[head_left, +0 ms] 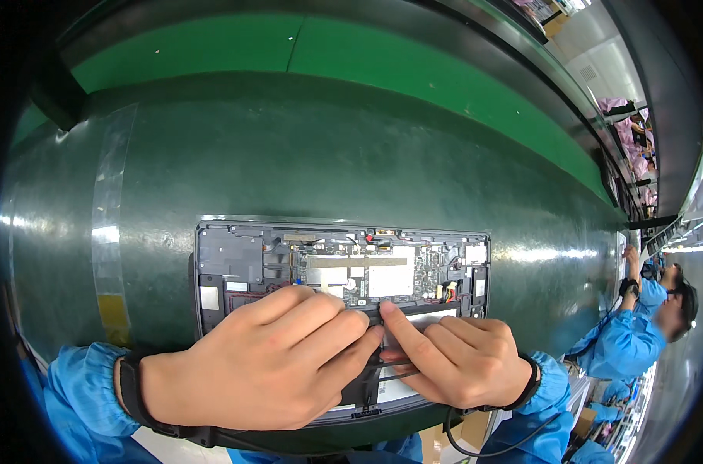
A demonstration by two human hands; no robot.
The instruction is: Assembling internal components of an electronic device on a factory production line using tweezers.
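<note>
An opened laptop base (229,241) lies on the green bench with its inside facing up. Its circuit board (435,267) spans the far middle, with silver shields and small coloured wires. My left hand (266,359) covers the near left part; its fingers are curled and pinched together at the centre, just below the board. Beside them, my right hand (456,356) presses its index fingertip near the board's lower edge, the other fingers bent in. Both fingertips almost meet. Whatever lies between them is hidden. Dark strands (394,367) show below the hands, over the battery area.
The green bench mat (313,155) carries clear tape (108,193) with a yellow end (114,317) at left. A dark rail (514,81) runs behind. At right, a co-worker in a blue smock (622,340) sits along the bench. A black cord (464,448) hangs at my right wrist.
</note>
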